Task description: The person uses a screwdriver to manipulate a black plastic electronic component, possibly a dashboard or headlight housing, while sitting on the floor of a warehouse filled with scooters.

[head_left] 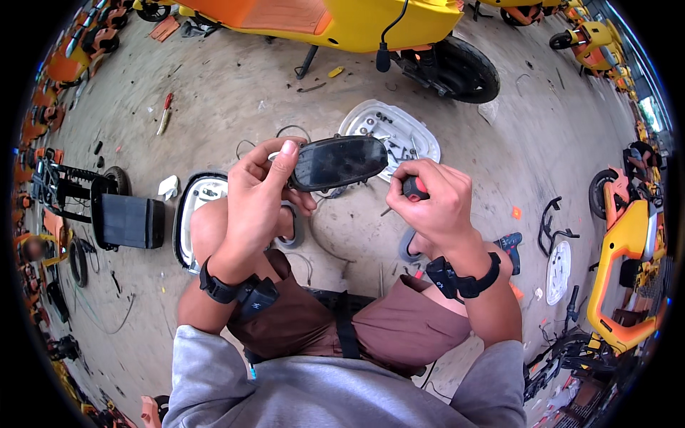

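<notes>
The left hand (pixel 262 171) grasped the display (pixel 341 163) before the tray (pixel 419 131)'s near-left edge, the right hand (pixel 441 194) clenched the screwdriver (pixel 414 190), and a careless slip could have scratched the display.

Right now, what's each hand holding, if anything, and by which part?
Left hand: dark oval panel, by its left end. Right hand: red-and-black tool, by its handle, fist closed around it.

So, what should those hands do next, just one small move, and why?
Probably bring the red-and-black tool to the rim of the dark oval panel: the left hand holds the panel up, while the right hand grips the tool nearby, apart from it.
</notes>
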The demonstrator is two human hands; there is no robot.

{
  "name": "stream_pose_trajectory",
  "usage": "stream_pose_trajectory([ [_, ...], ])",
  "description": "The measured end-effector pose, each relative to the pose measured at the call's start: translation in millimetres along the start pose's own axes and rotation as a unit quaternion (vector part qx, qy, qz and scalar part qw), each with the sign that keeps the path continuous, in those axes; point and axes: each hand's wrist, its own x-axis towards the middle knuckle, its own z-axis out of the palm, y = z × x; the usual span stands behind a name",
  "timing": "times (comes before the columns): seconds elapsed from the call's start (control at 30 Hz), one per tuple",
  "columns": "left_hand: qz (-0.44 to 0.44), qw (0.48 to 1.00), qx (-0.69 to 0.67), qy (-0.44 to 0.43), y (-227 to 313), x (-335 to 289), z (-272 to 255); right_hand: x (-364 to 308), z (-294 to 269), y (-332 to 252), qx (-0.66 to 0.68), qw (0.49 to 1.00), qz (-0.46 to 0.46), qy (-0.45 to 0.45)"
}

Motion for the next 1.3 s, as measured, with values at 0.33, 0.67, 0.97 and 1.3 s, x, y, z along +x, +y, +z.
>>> stream_pose_trajectory([
  [0.33,-0.051,0.995,-0.086,-0.019,-3,3,-7,2,-3,7,-0.039,0.999,-0.018,0.021],
  [0.67,-0.125,0.987,-0.099,-0.012,2,9,-9,1,-7,7,-0.002,0.998,-0.036,-0.043],
  [0.97,-0.151,0.982,-0.112,-0.02,-1,13,-14,4,-7,8,0.098,0.994,-0.001,-0.052],
  [1.3,-0.161,0.977,-0.133,-0.027,-5,16,-19,5,-13,4,0.123,0.989,0.042,-0.07],
])
